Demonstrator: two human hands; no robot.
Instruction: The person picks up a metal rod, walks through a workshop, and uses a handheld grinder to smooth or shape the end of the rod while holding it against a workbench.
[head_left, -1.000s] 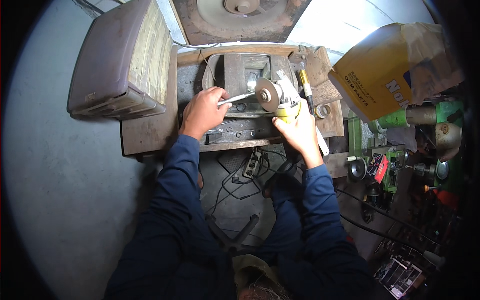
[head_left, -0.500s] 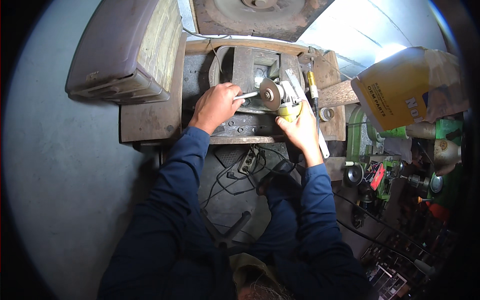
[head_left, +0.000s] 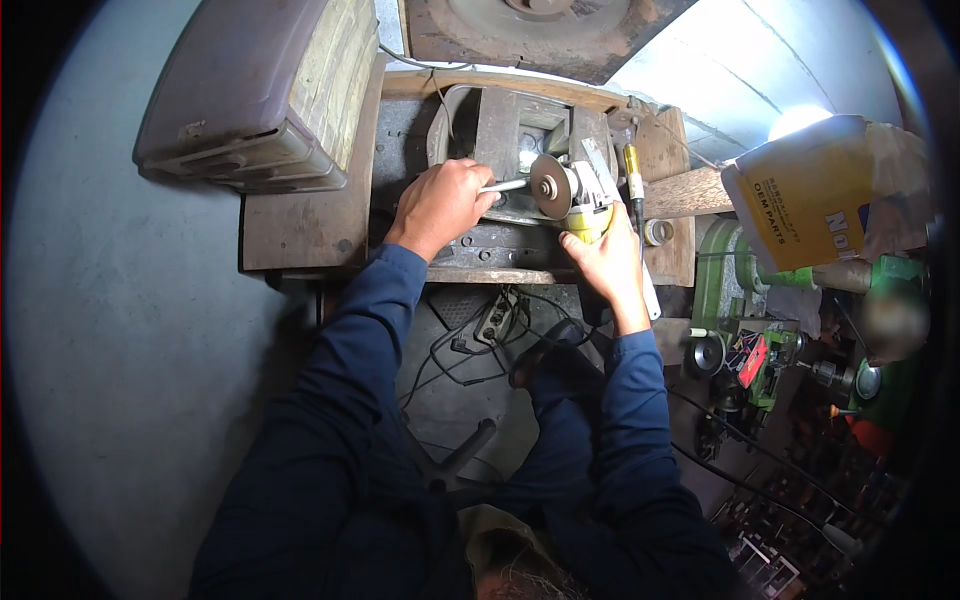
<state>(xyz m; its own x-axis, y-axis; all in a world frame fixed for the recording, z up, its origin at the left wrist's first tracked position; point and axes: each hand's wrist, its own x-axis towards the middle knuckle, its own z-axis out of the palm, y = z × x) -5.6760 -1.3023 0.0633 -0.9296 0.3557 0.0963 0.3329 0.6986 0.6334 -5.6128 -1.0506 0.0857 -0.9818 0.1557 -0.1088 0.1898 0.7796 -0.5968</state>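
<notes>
Over the wooden workbench (head_left: 300,232), my left hand (head_left: 440,208) is closed around a thin pale metal rod (head_left: 505,185). The rod's far end points right and reaches the edge of a brown disc (head_left: 552,187); whether they touch I cannot tell. That disc sits on a yellow and silver angle grinder (head_left: 590,222), with my right hand (head_left: 612,262) wrapped round its body. A metal ruler (head_left: 652,298) lies beside the grinder, partly hidden by my right hand. Behind the disc are a wooden block (head_left: 497,130) and a metal tray (head_left: 438,140).
A drawer cabinet (head_left: 240,100) stands at the left of the bench. To the right are a yellow-handled tool (head_left: 633,172), a small metal ring (head_left: 658,232), a yellow package (head_left: 790,205) and a green machine (head_left: 720,260). Cables and a power strip (head_left: 495,318) lie below.
The whole view has shifted slightly, so the bench appears a little lower and to the right. Both hands keep their grips, with rod and disc still close together.
</notes>
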